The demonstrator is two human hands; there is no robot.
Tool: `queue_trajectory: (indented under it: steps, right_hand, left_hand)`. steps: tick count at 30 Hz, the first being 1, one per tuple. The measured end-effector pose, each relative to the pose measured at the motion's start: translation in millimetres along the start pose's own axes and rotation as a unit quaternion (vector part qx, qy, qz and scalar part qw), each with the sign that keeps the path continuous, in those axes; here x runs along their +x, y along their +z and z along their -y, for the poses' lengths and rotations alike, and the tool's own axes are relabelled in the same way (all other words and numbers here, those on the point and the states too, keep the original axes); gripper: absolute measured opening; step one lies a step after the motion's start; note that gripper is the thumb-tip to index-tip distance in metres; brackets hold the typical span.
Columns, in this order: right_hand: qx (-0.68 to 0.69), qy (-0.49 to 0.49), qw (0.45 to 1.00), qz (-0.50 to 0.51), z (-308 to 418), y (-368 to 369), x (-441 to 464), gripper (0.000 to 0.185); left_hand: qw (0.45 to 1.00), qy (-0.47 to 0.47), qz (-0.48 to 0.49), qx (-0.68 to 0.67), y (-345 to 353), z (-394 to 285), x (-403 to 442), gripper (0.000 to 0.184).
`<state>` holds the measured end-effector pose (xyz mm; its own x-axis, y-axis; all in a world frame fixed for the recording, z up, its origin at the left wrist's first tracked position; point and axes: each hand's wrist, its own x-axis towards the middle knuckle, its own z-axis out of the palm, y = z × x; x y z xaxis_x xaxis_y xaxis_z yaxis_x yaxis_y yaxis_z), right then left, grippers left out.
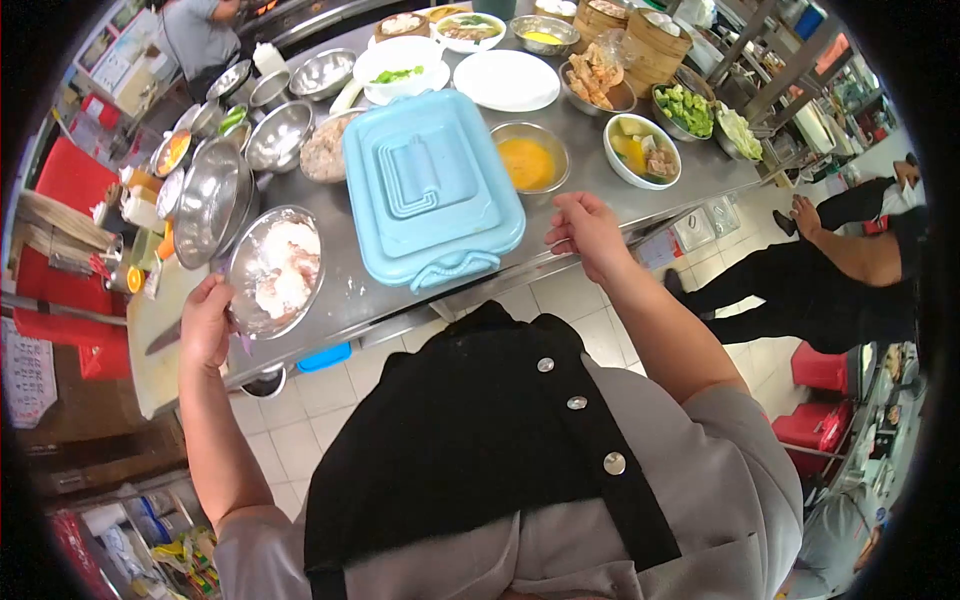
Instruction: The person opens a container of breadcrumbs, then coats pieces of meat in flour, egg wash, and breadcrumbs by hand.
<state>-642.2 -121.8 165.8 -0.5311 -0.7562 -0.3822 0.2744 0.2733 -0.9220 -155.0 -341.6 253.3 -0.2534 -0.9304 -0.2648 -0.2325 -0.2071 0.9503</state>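
Note:
My left hand grips the rim of a metal bowl that holds lumps of food coated in white powder. The bowl rests near the counter's front edge, left of a light blue lidded plastic box. On the other side of the box, my right hand hovers by the counter edge, fingers loosely curled and apart, with nothing visible in them. Just beyond it are a metal bowl of beaten egg and a white bowl of soup with yellow and brown chunks.
A large metal bowl sits behind my left hand, and a knife lies on a cutting board. Farther back are a white plate, fried food and bamboo steamers. A person in black is at right.

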Motion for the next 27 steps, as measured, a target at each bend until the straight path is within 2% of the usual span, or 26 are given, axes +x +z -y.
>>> queue_trajectory:
  steps: [3, 6, 8, 9, 12, 13, 16, 17, 18, 21, 23, 25, 27]
  right_hand:
    - [0.042, 0.066, 0.996, -0.029, -10, -4, 33, 0.036]
    - [0.046, 0.131, 0.990, 0.002, -19, -5, 67, 0.039]
    - [0.079, 0.120, 0.990, 0.005, -25, 0, 80, 0.039]
    - [0.095, 0.113, 0.989, 0.004, -25, 2, 87, 0.039]
    - [0.073, 0.120, 0.990, 0.012, -23, 11, 105, 0.040]
    - [0.070, 0.116, 0.991, 0.009, -21, 14, 107, 0.040]
    - [0.066, 0.108, 0.992, 0.010, -17, 21, 118, 0.040]
    - [0.067, 0.106, 0.992, 0.014, -16, 21, 121, 0.040]
    - [0.068, 0.106, 0.992, 0.019, -12, 20, 120, 0.040]
    - [-0.004, 0.133, 0.987, 0.090, 1, -4, 106, 0.040]
    - [-0.045, 0.031, 0.991, 0.120, 20, -19, 79, 0.040]
    - [0.022, -0.061, 0.980, 0.190, 62, -32, 36, 0.045]
    - [0.056, -0.058, 0.978, 0.195, 105, -36, 0, 0.048]
  left_hand:
    - [1.000, 0.010, 0.007, -0.019, 15, -34, -7, 0.014]
    - [0.999, 0.016, 0.030, -0.037, 34, -63, -10, 0.014]
    - [0.997, 0.033, 0.052, -0.040, 49, -77, -7, 0.014]
    - [0.998, 0.044, 0.033, -0.015, 57, -83, -7, 0.016]
    - [0.995, 0.046, 0.087, -0.031, 85, -97, 1, 0.017]
    - [0.995, 0.065, 0.072, -0.034, 98, -100, -1, 0.019]
    - [0.993, 0.045, 0.108, -0.017, 130, -110, 2, 0.018]
    - [0.996, 0.051, 0.071, -0.028, 150, -113, -6, 0.017]
    - [0.995, 0.055, 0.088, -0.009, 159, -116, -4, 0.017]
    - [0.992, 0.060, 0.109, 0.020, 180, -118, 5, 0.014]
    - [0.989, 0.079, 0.115, 0.042, 198, -124, 11, 0.015]
    - [0.990, 0.074, 0.111, 0.044, 223, -127, 9, 0.016]
    - [0.989, 0.065, 0.125, 0.053, 246, -134, 10, 0.019]
